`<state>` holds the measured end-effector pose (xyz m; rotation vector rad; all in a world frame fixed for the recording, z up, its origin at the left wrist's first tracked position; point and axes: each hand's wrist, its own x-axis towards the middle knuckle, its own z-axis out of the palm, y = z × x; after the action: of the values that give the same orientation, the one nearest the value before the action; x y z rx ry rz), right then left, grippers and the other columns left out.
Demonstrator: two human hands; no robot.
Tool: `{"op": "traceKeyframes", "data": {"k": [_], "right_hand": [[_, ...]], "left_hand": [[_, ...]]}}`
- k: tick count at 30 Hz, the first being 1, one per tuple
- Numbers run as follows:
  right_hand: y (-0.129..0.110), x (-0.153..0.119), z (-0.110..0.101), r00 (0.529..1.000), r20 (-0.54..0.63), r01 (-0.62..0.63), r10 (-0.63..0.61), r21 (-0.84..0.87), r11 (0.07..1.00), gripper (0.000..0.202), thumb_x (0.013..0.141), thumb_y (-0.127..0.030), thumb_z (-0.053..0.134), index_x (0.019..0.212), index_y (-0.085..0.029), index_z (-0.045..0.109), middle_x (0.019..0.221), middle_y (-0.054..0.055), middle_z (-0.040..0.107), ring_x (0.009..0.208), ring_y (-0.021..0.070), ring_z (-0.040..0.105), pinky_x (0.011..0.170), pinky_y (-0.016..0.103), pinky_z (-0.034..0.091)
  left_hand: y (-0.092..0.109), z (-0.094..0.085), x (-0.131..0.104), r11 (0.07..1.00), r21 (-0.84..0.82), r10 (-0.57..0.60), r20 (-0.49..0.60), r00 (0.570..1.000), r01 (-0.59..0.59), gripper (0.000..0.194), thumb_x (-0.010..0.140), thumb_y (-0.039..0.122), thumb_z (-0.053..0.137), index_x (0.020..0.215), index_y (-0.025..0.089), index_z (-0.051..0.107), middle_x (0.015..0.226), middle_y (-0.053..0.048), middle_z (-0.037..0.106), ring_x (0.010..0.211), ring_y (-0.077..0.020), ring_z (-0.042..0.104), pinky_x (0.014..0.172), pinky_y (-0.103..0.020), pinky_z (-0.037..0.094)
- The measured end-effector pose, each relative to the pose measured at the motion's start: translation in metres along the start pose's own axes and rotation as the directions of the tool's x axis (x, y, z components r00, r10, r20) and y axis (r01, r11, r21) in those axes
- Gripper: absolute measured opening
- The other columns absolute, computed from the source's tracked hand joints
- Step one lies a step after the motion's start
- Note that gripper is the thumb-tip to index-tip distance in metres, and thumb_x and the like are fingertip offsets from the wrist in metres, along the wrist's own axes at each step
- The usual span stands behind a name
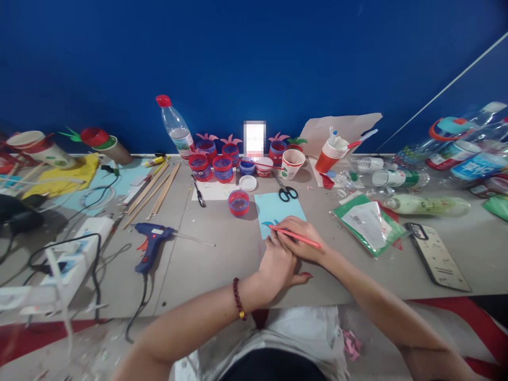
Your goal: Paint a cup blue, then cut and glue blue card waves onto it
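A light blue paper [278, 205] lies on the table, with darker blue curved marks near its lower left. My right hand [302, 238] is closed around a red pen [299, 237], whose tip is at those marks. Just below and to the left, my left hand [280, 264] rests over the paper's lower edge, touching my right hand; its thumb points right and the fingers are partly hidden. Black-handled scissors [288, 193] lie across the paper's top edge. A red and blue ring-shaped cup [238, 203] stands left of the paper.
A blue glue gun [154, 244] and a white power strip [75, 264] are at left. Behind stand decorated cups [223, 169] and a bottle [177, 127]. Green packets [369, 225], a phone [438, 256] and plastic bottles [426, 205] lie at right.
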<state>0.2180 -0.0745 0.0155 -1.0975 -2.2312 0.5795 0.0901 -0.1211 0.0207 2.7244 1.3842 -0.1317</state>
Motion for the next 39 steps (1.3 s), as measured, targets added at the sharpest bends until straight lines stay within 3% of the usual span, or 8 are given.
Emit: {"op": "traceKeyframes", "data": {"k": [6, 15, 39], "right_hand": [[-0.001, 0.000, 0.000, 1.000, -0.008, 0.000, 0.000, -0.017, 1.000, 0.019, 0.093, -0.025, 0.052, 0.104, -0.023, 0.067, 0.096, 0.006, 0.071, 0.090, 0.0196, 0.065, 0.079, 0.035, 0.054], [0.004, -0.001, 0.001, 0.995, -0.090, -0.044, 0.050, 0.065, 0.997, 0.020, 0.093, -0.027, 0.053, 0.107, -0.026, 0.067, 0.098, 0.004, 0.072, 0.092, 0.0184, 0.067, 0.081, 0.034, 0.055], [0.000, -0.002, 0.000, 1.000, -0.027, -0.013, 0.013, -0.011, 1.000, 0.019, 0.093, -0.026, 0.052, 0.103, -0.025, 0.068, 0.094, 0.006, 0.071, 0.090, 0.0196, 0.066, 0.078, 0.034, 0.055]], "left_hand": [[0.000, 0.003, 0.000, 1.000, -0.005, -0.005, -0.009, 1.000, 0.005, 0.091, 0.075, 0.075, 0.054, 0.126, 0.000, 0.060, 0.130, -0.035, 0.054, 0.120, -0.0489, 0.051, 0.089, -0.051, 0.044], [0.001, 0.011, 0.000, 0.999, 0.041, -0.008, -0.083, 0.997, 0.012, 0.108, 0.071, 0.079, 0.053, 0.131, -0.011, 0.050, 0.123, -0.041, 0.054, 0.115, -0.0479, 0.055, 0.087, -0.051, 0.044], [0.000, 0.005, 0.001, 1.000, -0.010, -0.007, -0.019, 1.000, 0.007, 0.095, 0.074, 0.077, 0.053, 0.127, -0.001, 0.059, 0.129, -0.035, 0.054, 0.120, -0.0497, 0.050, 0.087, -0.050, 0.044]]}}
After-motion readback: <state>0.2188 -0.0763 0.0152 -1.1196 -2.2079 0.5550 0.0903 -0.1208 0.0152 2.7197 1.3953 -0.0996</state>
